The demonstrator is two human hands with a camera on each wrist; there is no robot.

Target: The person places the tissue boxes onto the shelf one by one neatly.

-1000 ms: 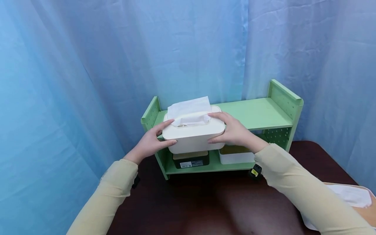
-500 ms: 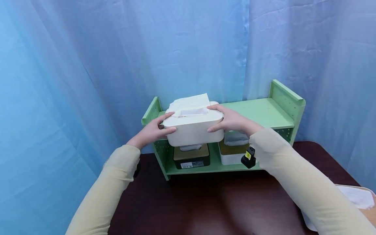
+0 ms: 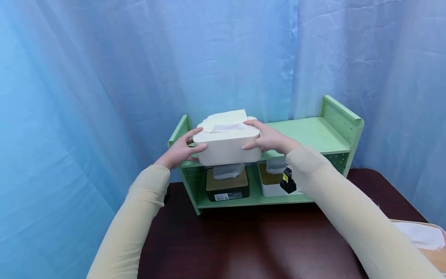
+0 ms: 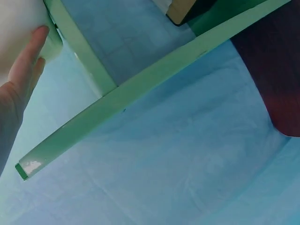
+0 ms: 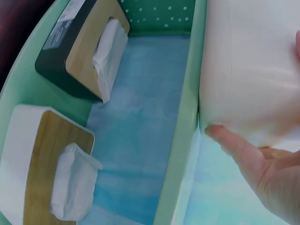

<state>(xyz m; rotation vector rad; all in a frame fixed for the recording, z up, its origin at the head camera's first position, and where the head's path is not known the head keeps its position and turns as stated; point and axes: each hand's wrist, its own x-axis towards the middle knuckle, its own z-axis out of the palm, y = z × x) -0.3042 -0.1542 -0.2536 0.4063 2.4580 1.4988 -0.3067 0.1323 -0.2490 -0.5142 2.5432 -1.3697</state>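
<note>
A white tissue box (image 3: 228, 151) with rounded corners and a tissue (image 3: 226, 118) sticking out of its top slot is at the left part of the green shelf's (image 3: 303, 135) upper board. My left hand (image 3: 179, 151) grips its left end, thumb on the front face and fingers on the top edge. At the other end my right hand (image 3: 270, 137) holds it the same way. In the right wrist view the box's underside edge lies right along the upper board, with the right thumb (image 5: 234, 145) near its corner. Only part of the left hand (image 4: 23, 70) shows in the left wrist view.
On the lower board stand a black tissue box (image 3: 228, 190) with a wooden lid and a white one (image 3: 273, 190) with a wooden lid, each with a tissue out. Another wood-topped box (image 3: 433, 255) sits on the dark table (image 3: 244, 240) at right. Blue curtains (image 3: 226, 58) hang behind.
Both hands have moved the white tissue box up and away, toward the upper board. The two boxes on the lower board have come more into view beneath it.
</note>
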